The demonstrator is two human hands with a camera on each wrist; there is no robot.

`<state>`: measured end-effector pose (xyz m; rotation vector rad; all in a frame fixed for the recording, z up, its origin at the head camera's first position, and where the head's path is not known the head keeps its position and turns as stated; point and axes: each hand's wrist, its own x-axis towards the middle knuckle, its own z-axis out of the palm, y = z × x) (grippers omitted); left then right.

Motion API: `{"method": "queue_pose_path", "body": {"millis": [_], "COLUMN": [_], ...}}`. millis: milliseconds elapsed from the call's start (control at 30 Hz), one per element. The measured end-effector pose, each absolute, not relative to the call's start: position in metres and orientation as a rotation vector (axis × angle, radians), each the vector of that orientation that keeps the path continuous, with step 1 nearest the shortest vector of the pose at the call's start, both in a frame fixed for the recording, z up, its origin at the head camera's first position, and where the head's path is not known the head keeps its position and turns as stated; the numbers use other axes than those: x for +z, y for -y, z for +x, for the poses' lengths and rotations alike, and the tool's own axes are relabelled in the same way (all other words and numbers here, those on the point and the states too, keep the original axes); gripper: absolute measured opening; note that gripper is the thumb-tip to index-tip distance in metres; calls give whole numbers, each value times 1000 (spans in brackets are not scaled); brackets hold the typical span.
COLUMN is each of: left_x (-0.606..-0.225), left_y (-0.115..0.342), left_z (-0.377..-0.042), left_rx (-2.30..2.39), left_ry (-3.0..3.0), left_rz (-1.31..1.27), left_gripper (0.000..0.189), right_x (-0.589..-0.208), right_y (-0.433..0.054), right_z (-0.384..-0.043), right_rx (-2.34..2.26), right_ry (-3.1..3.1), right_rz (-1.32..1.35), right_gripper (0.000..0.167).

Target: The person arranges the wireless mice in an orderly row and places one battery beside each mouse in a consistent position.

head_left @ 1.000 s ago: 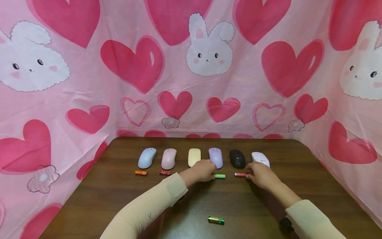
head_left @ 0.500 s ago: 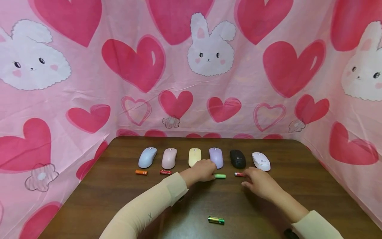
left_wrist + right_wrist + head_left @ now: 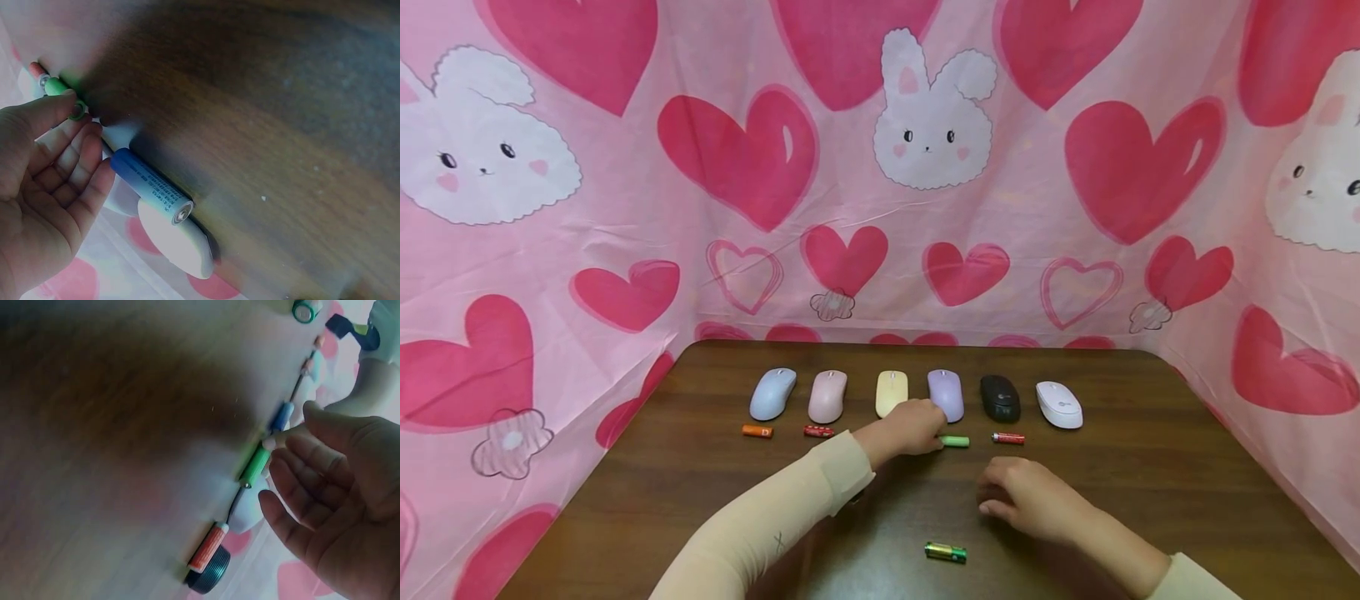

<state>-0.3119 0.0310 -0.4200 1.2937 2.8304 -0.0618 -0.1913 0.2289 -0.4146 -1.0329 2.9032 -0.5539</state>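
Note:
My left hand (image 3: 908, 427) pinches one end of a light green battery (image 3: 957, 442) lying in front of the purple mouse (image 3: 946, 396). In the left wrist view the thumb lies against that battery, and a blue battery (image 3: 153, 186) lies beside the fingers; the left hand hides it in the head view. My right hand (image 3: 1030, 498) is over the table with loosely bent fingers, holding nothing. It is closest to a green and gold battery (image 3: 945, 552) near the front and a red battery (image 3: 1008, 438) in front of the black mouse (image 3: 1000, 398).
Along the back stand a light blue mouse (image 3: 773, 394), a pink mouse (image 3: 827, 397), a yellow mouse (image 3: 892, 393) and a white mouse (image 3: 1060, 405). An orange battery (image 3: 757, 431) and another red battery (image 3: 818, 431) lie at left. A pink heart-print cloth (image 3: 745, 208) surrounds the brown table (image 3: 647, 492).
My right hand has let go of the red battery in front of the black mouse and drawn back toward the front of the table. The left hand stays on the green battery.

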Motion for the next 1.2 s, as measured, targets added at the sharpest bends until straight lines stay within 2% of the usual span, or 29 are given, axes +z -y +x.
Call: {"method": "queue_pose_path", "body": {"millis": [100, 300, 467, 1000, 1200], "left_x": [-420, -421, -421, -422, -419], "left_y": [-31, -31, -31, -30, -27], "left_z": [-312, -314, -313, -314, -314], "left_rx": [-67, -66, -61, -81, -49], "left_ry": [-2831, -2835, -2843, -2841, -2853], "left_rz": [1297, 1302, 1288, 1331, 1331], "left_gripper": [35, 36, 35, 39, 31], "right_x": [-417, -421, -424, -430, -431], "right_y": [-226, -218, -211, -200, -198], "right_z": [-189, -181, -176, -173, -173], "right_rx": [-594, -620, -582, -490, -460], "right_ry": [-2826, -2706, -2675, -2691, -2709], "right_rz": [-1128, -1317, -1347, -1409, -1438], "right_gripper": [15, 33, 35, 16, 13]}}
